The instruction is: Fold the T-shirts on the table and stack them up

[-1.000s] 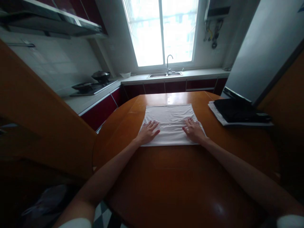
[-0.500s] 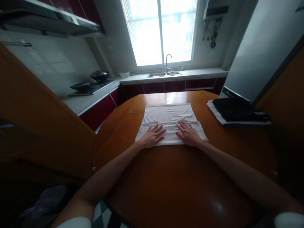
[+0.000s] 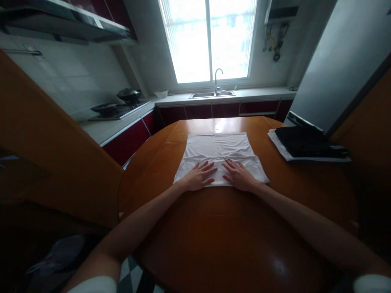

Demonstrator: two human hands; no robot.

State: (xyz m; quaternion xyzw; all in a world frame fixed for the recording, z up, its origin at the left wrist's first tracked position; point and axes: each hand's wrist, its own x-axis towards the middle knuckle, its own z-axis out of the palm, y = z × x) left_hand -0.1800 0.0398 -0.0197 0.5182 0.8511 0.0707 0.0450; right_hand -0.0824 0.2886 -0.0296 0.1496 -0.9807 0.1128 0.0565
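A white garment [image 3: 216,144], perhaps a shirt, lies on the wooden table [image 3: 214,236] with its near part folded over towards the middle. My left hand [image 3: 198,177] rests flat on the near left part of the fold, fingers spread. On the near right part lies my right hand [image 3: 238,174], also flat with its fingers apart. Both palms press on the cloth without gripping it, and a narrow strip of fabric shows between the fingertips. Small wrinkles run across the cloth beyond my hands.
At the table's right side lies a stack of folded clothes [image 3: 305,140], black on top and white below. Beyond the table stand a counter with a sink [image 3: 203,95] and a stove with a lidded pan [image 3: 128,94]. A fridge [image 3: 345,61] rises at the right.
My hands have slid slightly closer together over the folded cloth. The garment and the stack stay in place, while the view has shifted a little.
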